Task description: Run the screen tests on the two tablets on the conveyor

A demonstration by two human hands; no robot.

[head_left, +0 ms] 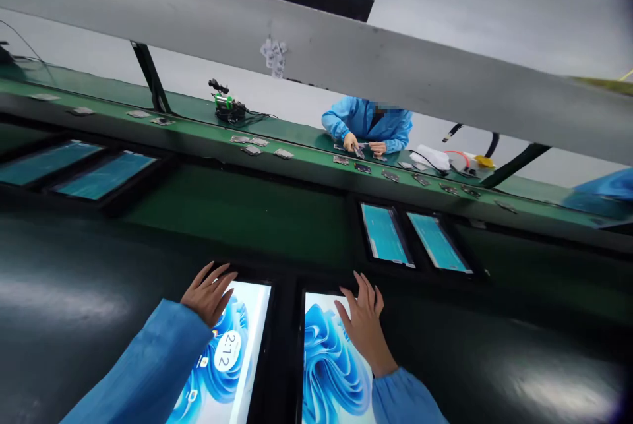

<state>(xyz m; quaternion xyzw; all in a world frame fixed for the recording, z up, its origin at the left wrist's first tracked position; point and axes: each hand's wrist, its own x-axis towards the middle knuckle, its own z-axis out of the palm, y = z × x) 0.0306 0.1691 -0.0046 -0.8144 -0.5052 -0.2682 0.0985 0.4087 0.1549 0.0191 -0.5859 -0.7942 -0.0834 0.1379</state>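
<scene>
Two lit tablets lie side by side in a black tray (283, 345) in front of me. The left tablet (252, 351) shows a blue swirl wallpaper and a clock reading 2:12. My left hand (210, 293) rests over its upper left corner with fingers spread. On the right tablet (329, 371) the same kind of wallpaper shows, without a clock in view. My right hand (364, 325) lies at its upper right edge, fingers stretched out and apart. Neither hand grasps anything. Forearms in blue sleeves hide parts of both screens, and the lower ends run out of view.
Further trays with teal-screened tablets stand at the right (388, 233) and left (106, 173) on the green line. Small parts (252, 150) lie along a ledge behind it. A co-worker in blue (366, 124) handles parts across the bench. A grey beam (316, 48) crosses overhead.
</scene>
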